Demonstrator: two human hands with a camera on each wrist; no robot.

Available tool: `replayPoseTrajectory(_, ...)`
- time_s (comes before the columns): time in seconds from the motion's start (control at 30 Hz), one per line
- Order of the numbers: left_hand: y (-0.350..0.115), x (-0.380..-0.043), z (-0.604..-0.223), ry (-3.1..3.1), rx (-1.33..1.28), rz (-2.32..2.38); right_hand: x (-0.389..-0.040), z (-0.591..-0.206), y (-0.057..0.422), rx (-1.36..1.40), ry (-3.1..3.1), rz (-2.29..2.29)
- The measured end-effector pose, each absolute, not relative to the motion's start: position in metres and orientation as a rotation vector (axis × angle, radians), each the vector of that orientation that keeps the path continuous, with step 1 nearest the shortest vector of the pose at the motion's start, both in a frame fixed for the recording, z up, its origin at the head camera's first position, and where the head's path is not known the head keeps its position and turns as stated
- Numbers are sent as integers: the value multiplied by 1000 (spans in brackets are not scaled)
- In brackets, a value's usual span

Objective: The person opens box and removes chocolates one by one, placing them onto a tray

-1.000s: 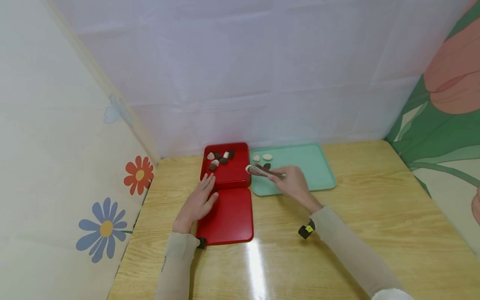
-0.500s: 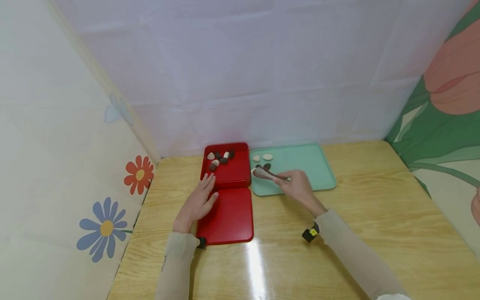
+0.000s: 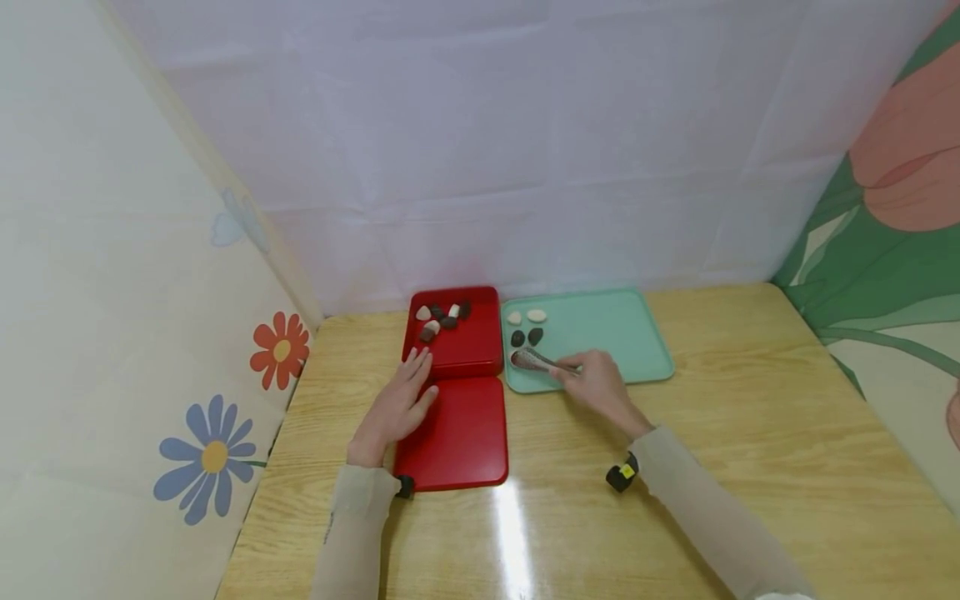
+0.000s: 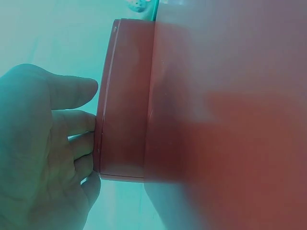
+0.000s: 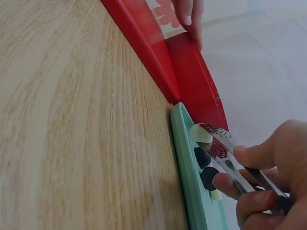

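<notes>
My right hand (image 3: 596, 379) grips a pair of metal tongs (image 3: 534, 360) with perforated ends, low over the left part of the mint tray (image 3: 615, 333). Between the tong ends, the right wrist view shows a white pebble (image 5: 200, 133). Just beyond them on the tray lie two dark pebbles (image 3: 517, 338) and, farther back, two white pebbles (image 3: 536, 316). My left hand (image 3: 393, 408) rests its extended fingertips on the front left edge of the red box (image 3: 476, 342). That box holds several dark and white pebbles (image 3: 448, 322) toward its back left.
A flat red lid or tray (image 3: 461, 437) lies directly in front of the red box, beside my left hand. The mint tray adjoins the box's right side. A pale cloth (image 3: 525, 167) hangs behind the wooden table (image 3: 577, 517), and a flower-patterned panel (image 3: 225, 350) stands at left.
My right hand has brought the tongs and white pebble from near the box's right edge, rightward and nearer me over the mint tray. Both dark pebbles now show fully. The left hand stays put.
</notes>
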State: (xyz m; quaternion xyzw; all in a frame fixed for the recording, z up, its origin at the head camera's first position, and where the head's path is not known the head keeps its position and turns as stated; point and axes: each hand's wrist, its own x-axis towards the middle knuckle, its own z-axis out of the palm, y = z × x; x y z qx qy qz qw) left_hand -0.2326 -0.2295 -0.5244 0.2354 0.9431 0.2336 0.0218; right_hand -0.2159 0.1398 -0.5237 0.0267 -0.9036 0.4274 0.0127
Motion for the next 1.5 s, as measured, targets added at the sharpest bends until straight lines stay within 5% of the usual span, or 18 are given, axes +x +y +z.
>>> replayPoseTrajectory(1.5,-229,-232,-524,2925,740,722,-224,-515,154,45,-2830,1316)
